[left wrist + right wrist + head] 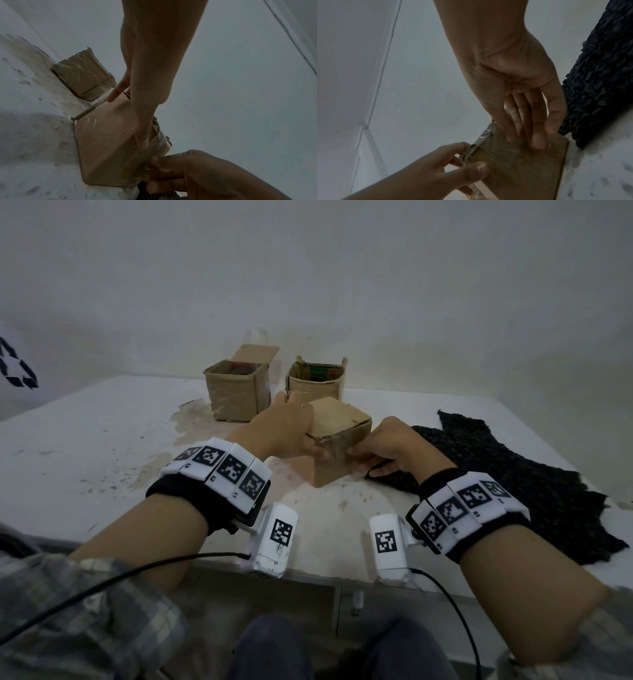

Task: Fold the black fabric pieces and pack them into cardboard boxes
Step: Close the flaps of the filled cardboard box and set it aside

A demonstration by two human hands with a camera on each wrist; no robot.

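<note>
A closed cardboard box [342,422] wrapped in clear tape stands in the middle of the white table [102,446]. My left hand [291,426] grips its upper left edge, thumb on the near face and fingers over the top. In the right wrist view the left hand [450,170] curls round that taped edge of the box [522,169]. My right hand [387,446] lies against the box's right near face, and the right wrist view shows its fingers [537,135] straight and pressing on the cardboard. Black knitted fabric [513,474] is spread flat on the table to the right, partly under the right hand.
Two open cardboard boxes stand behind, one on the left [236,385] with a raised flap and one on the right [317,380] with coloured content inside. The table's top is stained near the boxes. A wall runs close behind. The table's near edge is just below my wrists.
</note>
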